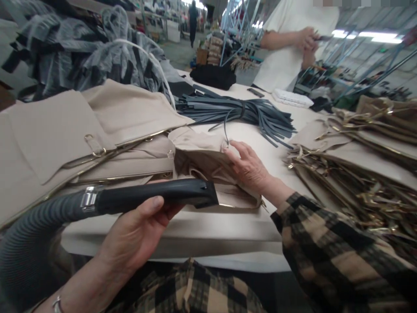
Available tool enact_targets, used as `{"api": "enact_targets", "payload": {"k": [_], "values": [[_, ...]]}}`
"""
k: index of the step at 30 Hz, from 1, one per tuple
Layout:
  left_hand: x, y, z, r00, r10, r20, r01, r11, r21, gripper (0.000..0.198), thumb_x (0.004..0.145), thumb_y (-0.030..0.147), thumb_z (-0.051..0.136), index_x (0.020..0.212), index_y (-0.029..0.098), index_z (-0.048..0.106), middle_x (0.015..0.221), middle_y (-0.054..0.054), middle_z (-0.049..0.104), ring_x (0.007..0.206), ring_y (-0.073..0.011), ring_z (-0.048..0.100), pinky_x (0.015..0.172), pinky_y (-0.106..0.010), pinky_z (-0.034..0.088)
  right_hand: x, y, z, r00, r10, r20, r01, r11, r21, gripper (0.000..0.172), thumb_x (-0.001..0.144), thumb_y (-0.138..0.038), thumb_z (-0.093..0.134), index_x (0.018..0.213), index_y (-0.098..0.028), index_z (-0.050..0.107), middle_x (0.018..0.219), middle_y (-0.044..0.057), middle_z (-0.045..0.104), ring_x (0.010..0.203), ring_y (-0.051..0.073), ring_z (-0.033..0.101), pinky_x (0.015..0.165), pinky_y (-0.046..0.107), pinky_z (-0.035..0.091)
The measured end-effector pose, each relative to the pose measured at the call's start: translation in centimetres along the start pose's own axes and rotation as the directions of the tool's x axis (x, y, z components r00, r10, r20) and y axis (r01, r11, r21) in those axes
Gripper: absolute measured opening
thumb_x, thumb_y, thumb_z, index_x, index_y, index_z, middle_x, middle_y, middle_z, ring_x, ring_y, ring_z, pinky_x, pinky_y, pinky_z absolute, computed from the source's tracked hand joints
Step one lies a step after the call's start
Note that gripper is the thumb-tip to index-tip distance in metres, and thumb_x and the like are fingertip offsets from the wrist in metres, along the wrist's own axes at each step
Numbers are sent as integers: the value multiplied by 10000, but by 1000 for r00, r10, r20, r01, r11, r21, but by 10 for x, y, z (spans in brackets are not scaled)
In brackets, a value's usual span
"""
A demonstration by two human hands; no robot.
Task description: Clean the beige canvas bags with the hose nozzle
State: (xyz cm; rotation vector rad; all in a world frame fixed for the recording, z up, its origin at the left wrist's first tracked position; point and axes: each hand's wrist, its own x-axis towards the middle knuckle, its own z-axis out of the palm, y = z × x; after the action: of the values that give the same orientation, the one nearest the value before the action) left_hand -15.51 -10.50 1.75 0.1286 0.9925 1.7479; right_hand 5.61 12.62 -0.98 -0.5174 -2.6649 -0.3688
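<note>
My left hand is closed round the black nozzle of a vacuum hose, its thumb on the near side. From the nozzle a ribbed grey hose curves down at the left. The nozzle's flat end lies in front of an open beige bag, whose lining and brass zip show. With thumb and fingers my right hand pinches the bag's far top edge and holds its mouth open. Close by the fingertips, a thin dark strip curves down from a bundle of dark blue strips.
Stacked beige bag pieces lie at the left, and more bags with brass zips are piled at the right. Behind the left stack is a heap of plastic-wrapped straps. Across the table stands a person in a white shirt.
</note>
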Motion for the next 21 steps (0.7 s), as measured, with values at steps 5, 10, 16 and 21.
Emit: {"api": "enact_targets", "payload": {"k": [5,10,16,21], "values": [[0,-7,5,998,-39,-43,41,998,51,514,426,307,966,889,181,782,1003,-94,784,969,-291,710,815,-383,626,1,14,-2,977,-113,180,136,984,-119,157,949,-178,517,930,-198,672,966,99,589,995,254,473,883,399,384],[5,-13,10,995,-58,-87,62,997,39,525,416,285,965,903,220,780,1025,-95,781,1002,-311,705,825,-386,620,-14,0,-11,872,-116,476,159,986,-52,179,959,-161,475,905,-145,646,860,87,608,828,214,518,782,359,379],[3,-18,1,998,-45,-42,47,997,61,422,512,301,926,904,233,786,980,-90,783,978,-310,716,878,-411,600,-29,-31,-15,859,-38,511,-19,994,105,250,982,-255,475,1189,-230,614,985,91,623,863,209,595,731,307,437],[-15,-8,-14,1000,-13,1,13,993,118,432,553,356,919,946,237,785,1036,-105,774,1050,-330,693,948,-427,566,8,-55,-3,896,77,438,-239,914,327,268,959,-184,459,1177,-182,615,1081,116,664,933,225,650,857,342,498]]}}
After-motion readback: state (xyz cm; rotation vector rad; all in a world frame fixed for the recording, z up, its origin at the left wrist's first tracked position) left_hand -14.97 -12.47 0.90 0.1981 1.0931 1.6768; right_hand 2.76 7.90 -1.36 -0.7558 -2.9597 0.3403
